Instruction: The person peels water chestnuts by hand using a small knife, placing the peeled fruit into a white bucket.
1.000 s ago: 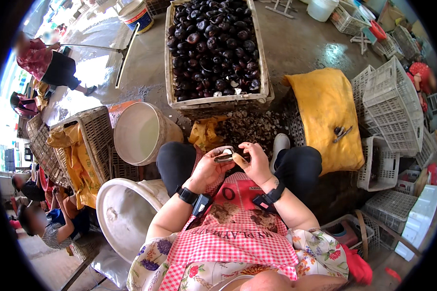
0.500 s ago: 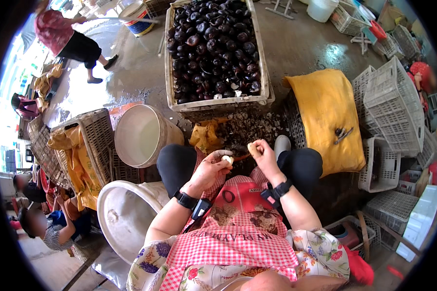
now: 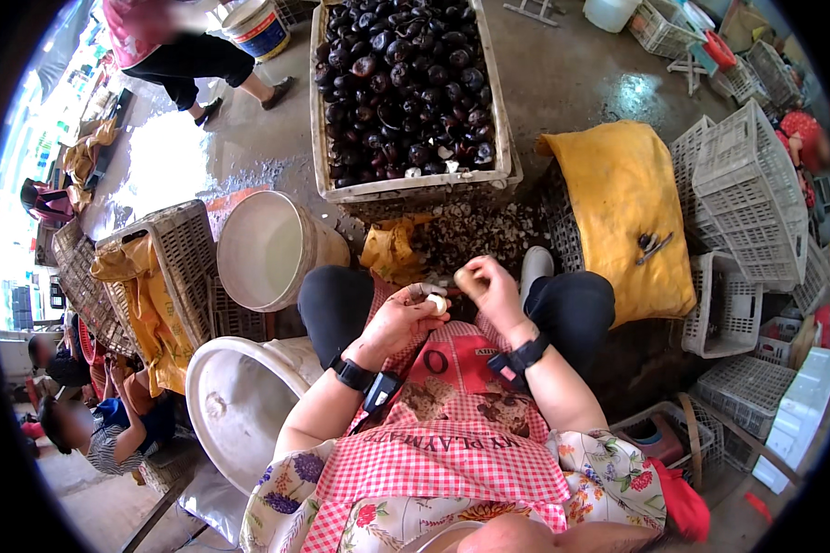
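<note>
Head view, looking down at a seated person's lap. The left hand pinches a small pale peeled piece at its fingertips, above the knees. The right hand, just beside it, is curled closed around something too hidden to tell. Ahead stands a crate of dark round fruits, with a heap of peelings below it. A white bucket sits left.

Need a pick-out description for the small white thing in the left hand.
Start at the big crate of dark round fruits at the top, then drop to the seated person's knees. There the left hand pinches a small peeled white piece at its fingertips, beside the right hand. It is the only pale, clean one; the crate's fruits are mostly dark-skinned.
</note>
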`<state>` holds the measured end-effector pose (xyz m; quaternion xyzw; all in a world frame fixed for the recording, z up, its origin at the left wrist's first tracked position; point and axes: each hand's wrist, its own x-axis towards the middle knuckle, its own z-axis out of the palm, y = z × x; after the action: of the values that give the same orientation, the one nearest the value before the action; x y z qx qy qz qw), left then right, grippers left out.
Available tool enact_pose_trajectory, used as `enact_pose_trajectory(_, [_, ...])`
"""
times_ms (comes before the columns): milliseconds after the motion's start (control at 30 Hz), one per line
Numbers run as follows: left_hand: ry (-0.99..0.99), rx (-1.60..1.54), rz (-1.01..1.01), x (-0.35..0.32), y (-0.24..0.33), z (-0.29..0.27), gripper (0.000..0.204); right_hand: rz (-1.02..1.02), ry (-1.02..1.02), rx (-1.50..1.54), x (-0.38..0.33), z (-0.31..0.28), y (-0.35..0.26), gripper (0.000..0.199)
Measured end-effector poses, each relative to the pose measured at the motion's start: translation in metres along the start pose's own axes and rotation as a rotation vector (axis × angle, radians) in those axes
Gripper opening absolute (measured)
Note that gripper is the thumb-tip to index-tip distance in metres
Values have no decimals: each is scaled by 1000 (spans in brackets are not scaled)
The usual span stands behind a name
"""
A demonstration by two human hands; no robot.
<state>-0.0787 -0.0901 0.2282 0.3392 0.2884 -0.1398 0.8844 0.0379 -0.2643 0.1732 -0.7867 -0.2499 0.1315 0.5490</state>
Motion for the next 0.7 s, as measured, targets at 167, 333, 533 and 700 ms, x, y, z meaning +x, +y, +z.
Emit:
enact_pose_trajectory(167, [-7, -73, 98, 10, -14, -20, 22, 8, -25, 150, -12, 4, -22, 34])
enact_pose_trajectory(333, [-29, -154, -7, 0, 0, 1, 24, 83, 127, 10, 5, 4, 6, 31])
enact_pose_trajectory(533, [-27, -155, 9, 6, -8, -12, 25, -168, -27, -2, -10, 4, -30, 30])
enact_pose_trajectory(700, [41, 93, 115, 15, -5, -9, 26, 146, 3, 96, -6, 1, 15, 32])
